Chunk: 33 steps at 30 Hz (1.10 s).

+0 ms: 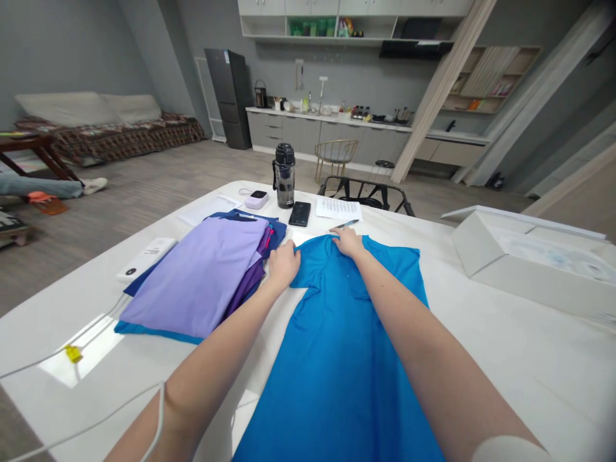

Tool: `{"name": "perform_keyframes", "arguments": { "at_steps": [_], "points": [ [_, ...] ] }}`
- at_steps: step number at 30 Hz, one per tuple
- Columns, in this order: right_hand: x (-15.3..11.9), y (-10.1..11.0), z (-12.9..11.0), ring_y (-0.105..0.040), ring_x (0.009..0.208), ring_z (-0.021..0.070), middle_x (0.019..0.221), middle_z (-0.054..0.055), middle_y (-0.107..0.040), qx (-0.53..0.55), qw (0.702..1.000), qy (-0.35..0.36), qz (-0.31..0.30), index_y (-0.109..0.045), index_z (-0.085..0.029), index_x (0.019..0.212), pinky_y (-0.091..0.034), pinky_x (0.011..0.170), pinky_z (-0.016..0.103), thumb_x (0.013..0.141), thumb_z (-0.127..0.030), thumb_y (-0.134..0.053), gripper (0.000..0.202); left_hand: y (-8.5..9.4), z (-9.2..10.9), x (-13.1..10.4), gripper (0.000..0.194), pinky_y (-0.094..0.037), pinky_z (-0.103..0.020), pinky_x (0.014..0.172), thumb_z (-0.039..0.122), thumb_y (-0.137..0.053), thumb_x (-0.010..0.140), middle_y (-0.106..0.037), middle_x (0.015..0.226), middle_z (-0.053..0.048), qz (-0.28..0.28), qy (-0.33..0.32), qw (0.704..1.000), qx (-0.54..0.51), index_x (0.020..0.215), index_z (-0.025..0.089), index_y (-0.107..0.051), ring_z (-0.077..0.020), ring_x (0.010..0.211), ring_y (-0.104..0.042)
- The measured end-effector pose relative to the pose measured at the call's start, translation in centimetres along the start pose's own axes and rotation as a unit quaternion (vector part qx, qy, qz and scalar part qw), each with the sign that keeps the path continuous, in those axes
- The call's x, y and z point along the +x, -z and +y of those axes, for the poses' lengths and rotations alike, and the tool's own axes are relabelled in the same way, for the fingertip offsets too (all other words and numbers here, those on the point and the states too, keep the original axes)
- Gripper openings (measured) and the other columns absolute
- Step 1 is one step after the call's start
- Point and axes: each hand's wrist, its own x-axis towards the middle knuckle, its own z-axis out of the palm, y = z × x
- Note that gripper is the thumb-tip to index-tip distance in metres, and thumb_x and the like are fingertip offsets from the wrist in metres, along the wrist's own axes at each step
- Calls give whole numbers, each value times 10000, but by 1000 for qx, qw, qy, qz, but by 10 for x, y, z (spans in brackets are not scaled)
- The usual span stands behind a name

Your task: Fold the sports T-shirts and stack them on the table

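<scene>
A blue short-sleeved shirt (337,346) lies spread on the white table (500,359), its collar end away from me. My left hand (284,263) has its fingers closed on the edge of the shirt's left sleeve. Near the collar, my right hand (347,242) grips the shirt's top edge at the shoulder, its fingers partly bent. Left of the shirt is a stack of folded clothes (197,276), lilac on top, with purple and blue layers showing beneath.
Beyond the shirt are a black phone (299,213), a dark bottle (284,176), a printed sheet (339,208) and a pen (347,224). A white box (534,263) stands right. A white device (147,259) and cables lie left. A person's leg (43,185) shows far left.
</scene>
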Motion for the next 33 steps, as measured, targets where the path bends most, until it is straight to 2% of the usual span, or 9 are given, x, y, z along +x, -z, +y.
{"name": "perform_keyframes", "arguments": {
  "at_steps": [4, 8, 12, 16, 18, 20, 25, 29, 33],
  "points": [
    [10, 3, 11, -606, 1041, 258, 1104, 87, -681, 57, 998, 30, -13, -731, -229, 1074, -477, 915, 410, 895, -234, -624, 209, 15, 11, -2, 115, -443, -296, 696, 336, -624, 903, -668, 782, -18, 45, -12, 977, -208, 943, 230, -642, -205, 752, -638],
    [9, 18, 26, -625, 849, 182, 908, 37, -714, 168, 983, 47, 55, -718, -178, 1005, -482, 802, 286, 838, -173, -611, 198, 36, 52, -10, 228, -395, -211, 549, 364, -743, 807, -619, 775, 38, 62, -41, 885, -459, 892, 210, -597, -91, 577, -525],
    [5, 42, 54, -635, 793, 171, 857, 35, -725, 284, 950, 65, 108, -717, -153, 897, -488, 754, 269, 754, -133, -610, 179, 47, 120, -19, 307, -399, -179, 489, 334, -791, 761, -598, 784, 43, 2, -56, 802, -595, 930, 203, -571, -63, 544, -522],
    [-8, 50, 100, -663, 817, 178, 882, 49, -743, 319, 940, 55, 110, -722, -142, 897, -507, 777, 282, 726, -113, -602, 211, 17, 180, -28, 376, -480, -199, 510, 360, -789, 783, -601, 805, 34, -108, -39, 766, -633, 1035, 213, -552, -80, 567, -577],
    [-24, 45, 124, -671, 843, 184, 921, 59, -751, 301, 947, 17, 109, -730, -142, 945, -511, 803, 292, 738, -138, -644, 224, -12, 192, -32, 430, -521, -224, 560, 390, -765, 819, -628, 879, 11, -166, -14, 771, -614, 1139, 222, -532, -92, 614, -615],
    [-45, 37, 142, -676, 866, 190, 954, 67, -756, 271, 954, -35, 120, -738, -150, 989, -509, 832, 302, 769, -173, -668, 232, -41, 188, -35, 418, -542, -255, 620, 415, -690, 887, -654, 955, -27, -198, 0, 810, -552, 1217, 220, -523, -125, 702, -662],
    [-103, 32, 148, -685, 896, 228, 932, 77, -764, 206, 963, -89, 151, -754, -189, 898, -489, 836, 318, 962, -410, -548, 309, -74, 152, -17, 273, -479, -413, 1002, 226, -486, 982, -656, 1216, -91, -79, -187, 952, -227, 1221, 227, -618, -236, 1119, -623],
    [-139, 39, 133, -668, 873, 267, 956, 116, -733, 106, 986, -93, 93, -751, -205, 914, -484, 760, 334, 892, -672, -588, 495, -81, 150, 15, 415, -394, -528, 1056, 254, -395, 1014, -547, 1399, -129, -56, -219, 974, 4, 1412, 251, -515, -324, 1295, -481],
    [-158, 37, 133, -639, 950, 271, 1081, 125, -674, 68, 992, -88, 66, -724, -213, 1041, -489, 774, 339, 851, -612, -689, 443, -96, 159, 43, 410, -381, -563, 1037, 360, -384, 1023, -519, 1397, -159, -110, -185, 973, 85, 1377, 234, -549, -362, 1285, -458]
  ]
}}
